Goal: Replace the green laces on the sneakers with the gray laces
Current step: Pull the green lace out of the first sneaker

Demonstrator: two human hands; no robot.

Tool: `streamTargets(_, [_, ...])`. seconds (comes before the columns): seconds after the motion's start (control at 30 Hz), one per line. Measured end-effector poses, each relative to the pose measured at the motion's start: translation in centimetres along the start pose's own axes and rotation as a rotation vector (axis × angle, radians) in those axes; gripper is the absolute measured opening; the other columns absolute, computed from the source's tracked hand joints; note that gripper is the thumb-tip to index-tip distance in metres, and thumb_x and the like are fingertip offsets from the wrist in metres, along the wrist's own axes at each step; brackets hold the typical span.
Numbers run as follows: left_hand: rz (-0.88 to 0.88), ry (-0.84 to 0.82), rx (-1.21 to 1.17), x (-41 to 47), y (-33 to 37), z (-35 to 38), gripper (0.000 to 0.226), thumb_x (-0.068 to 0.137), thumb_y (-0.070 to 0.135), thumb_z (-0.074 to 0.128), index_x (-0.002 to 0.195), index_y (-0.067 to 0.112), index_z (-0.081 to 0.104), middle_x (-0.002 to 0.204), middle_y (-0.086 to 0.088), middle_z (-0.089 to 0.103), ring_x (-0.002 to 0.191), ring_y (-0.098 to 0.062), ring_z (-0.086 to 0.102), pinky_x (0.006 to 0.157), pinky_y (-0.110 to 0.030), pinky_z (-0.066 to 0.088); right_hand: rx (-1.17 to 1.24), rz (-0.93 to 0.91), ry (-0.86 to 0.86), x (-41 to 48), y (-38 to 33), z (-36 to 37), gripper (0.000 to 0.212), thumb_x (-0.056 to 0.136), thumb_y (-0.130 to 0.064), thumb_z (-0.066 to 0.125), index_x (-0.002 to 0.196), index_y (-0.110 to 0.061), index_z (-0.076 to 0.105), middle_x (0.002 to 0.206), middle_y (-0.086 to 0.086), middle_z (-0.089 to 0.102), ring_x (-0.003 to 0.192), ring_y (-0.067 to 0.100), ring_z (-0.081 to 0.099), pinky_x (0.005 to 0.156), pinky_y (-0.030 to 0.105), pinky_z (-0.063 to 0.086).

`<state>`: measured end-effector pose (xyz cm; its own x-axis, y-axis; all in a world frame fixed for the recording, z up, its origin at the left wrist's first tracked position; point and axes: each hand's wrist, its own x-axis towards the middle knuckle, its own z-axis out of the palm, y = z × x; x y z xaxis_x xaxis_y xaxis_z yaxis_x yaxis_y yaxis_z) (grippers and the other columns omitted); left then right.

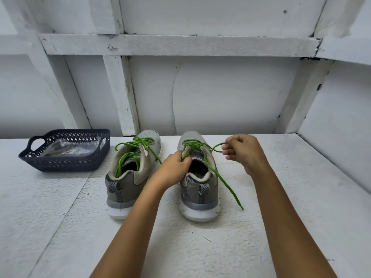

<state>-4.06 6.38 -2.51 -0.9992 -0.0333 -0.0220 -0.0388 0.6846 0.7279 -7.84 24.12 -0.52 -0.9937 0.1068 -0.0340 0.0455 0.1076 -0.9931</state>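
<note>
Two grey sneakers stand side by side on the white surface, heels toward me. The left sneaker (130, 177) has a loose green lace (138, 144) draped over its tongue and into its opening. On the right sneaker (199, 189), my left hand (174, 167) grips the tongue and collar edge. My right hand (244, 151) pinches a loop of that shoe's green lace (222, 180) to the right of the shoe; one free end trails down past the heel onto the surface. Grey laces are not plainly visible.
A dark blue perforated basket (66, 163) with handles sits at the left, holding a clear plastic packet (68, 149). White walls with wooden beams rise right behind the sneakers. A side wall (337, 157) closes in on the right.
</note>
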Motion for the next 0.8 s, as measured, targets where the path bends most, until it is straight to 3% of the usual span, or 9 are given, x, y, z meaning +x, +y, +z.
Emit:
streamTargets(0.13, [-0.012, 0.012, 0.018, 0.0, 0.0, 0.1, 0.028, 0.099, 0.030, 0.036, 0.107, 0.009, 0.054, 0.103, -0.010, 0.058, 0.090, -0.022, 0.050, 0.068, -0.030, 0.031, -0.254, 0.058, -0.168, -0.3, 0.5, -0.4, 0.026, 0.096, -0.020, 0.052, 0.084, -0.002, 0.065, 0.066, 0.005, 0.059, 0.052, 0.011, 0.050, 0.047, 0.019, 0.044])
streamTargets(0.23, [-0.017, 0.006, 0.008, 0.1, 0.0, 0.2, 0.030, 0.099, 0.030, 0.036, 0.110, 0.008, 0.054, 0.104, -0.011, 0.059, 0.090, -0.023, 0.051, 0.068, -0.030, 0.032, -0.276, -0.024, -0.230, -0.7, 0.8, 1.2, 0.017, 0.092, -0.020, 0.060, 0.078, -0.011, 0.065, 0.064, 0.001, 0.054, 0.054, 0.011, 0.046, 0.047, 0.019, 0.039])
streamTargets(0.3, [-0.019, 0.001, 0.002, 0.1, -0.1, 0.2, 0.029, 0.098, 0.030, 0.037, 0.108, 0.009, 0.054, 0.102, -0.011, 0.059, 0.089, -0.023, 0.051, 0.066, -0.031, 0.033, -0.121, -0.062, -0.153, -0.5, 0.9, 1.9, 0.020, 0.092, -0.012, 0.058, 0.073, -0.013, 0.060, 0.064, 0.003, 0.054, 0.052, 0.010, 0.050, 0.044, 0.018, 0.042])
streamTargets(0.4, [-0.007, -0.011, -0.004, 0.2, -0.2, 0.2, 0.024, 0.098, 0.029, 0.037, 0.103, 0.012, 0.053, 0.097, -0.008, 0.057, 0.088, -0.022, 0.051, 0.065, -0.031, 0.032, 0.265, -0.121, 0.142, 0.4, 0.8, 1.0, 0.021, 0.096, -0.010, 0.051, 0.075, -0.012, 0.055, 0.065, 0.007, 0.058, 0.049, 0.008, 0.058, 0.046, 0.019, 0.050])
streamTargets(0.5, [0.007, -0.018, -0.015, 0.3, -0.1, 0.0, 0.021, 0.098, 0.026, 0.038, 0.096, 0.012, 0.054, 0.088, -0.006, 0.056, 0.082, -0.021, 0.050, 0.064, -0.029, 0.032, 0.418, -0.175, 0.302, 1.3, 0.6, -0.4, 0.019, 0.097, -0.015, 0.050, 0.079, -0.014, 0.056, 0.069, 0.007, 0.059, 0.054, 0.011, 0.060, 0.051, 0.021, 0.052])
streamTargets(0.6, [0.019, -0.013, -0.013, 0.3, -0.1, 0.0, 0.028, 0.096, 0.021, 0.040, 0.069, 0.016, 0.041, 0.063, -0.001, 0.042, 0.057, -0.013, 0.038, 0.047, -0.021, 0.026, 0.207, -0.020, 0.057, 0.6, 0.5, -0.1, 0.023, 0.095, -0.025, 0.054, 0.082, -0.008, 0.060, 0.066, 0.007, 0.055, 0.053, 0.012, 0.053, 0.048, 0.022, 0.049])
streamTargets(0.7, [0.016, -0.018, -0.007, 0.3, -0.2, 0.0, 0.031, 0.096, 0.020, 0.041, 0.065, 0.017, 0.036, 0.060, 0.001, 0.038, 0.054, -0.011, 0.034, 0.046, -0.023, 0.024, -0.231, 0.016, -0.221, -0.4, 0.9, 0.6, 0.023, 0.091, -0.025, 0.061, 0.082, -0.004, 0.064, 0.069, 0.007, 0.054, 0.058, 0.012, 0.049, 0.050, 0.018, 0.044])
streamTargets(0.8, [0.018, -0.024, -0.004, 0.4, -0.2, 0.1, 0.022, 0.096, 0.022, 0.040, 0.075, 0.017, 0.042, 0.067, 0.000, 0.044, 0.061, -0.014, 0.041, 0.050, -0.023, 0.028, -0.210, -0.086, -0.166, -0.4, 0.9, 1.3, 0.021, 0.090, -0.015, 0.061, 0.070, -0.009, 0.060, 0.065, 0.006, 0.055, 0.057, 0.011, 0.050, 0.048, 0.017, 0.043])
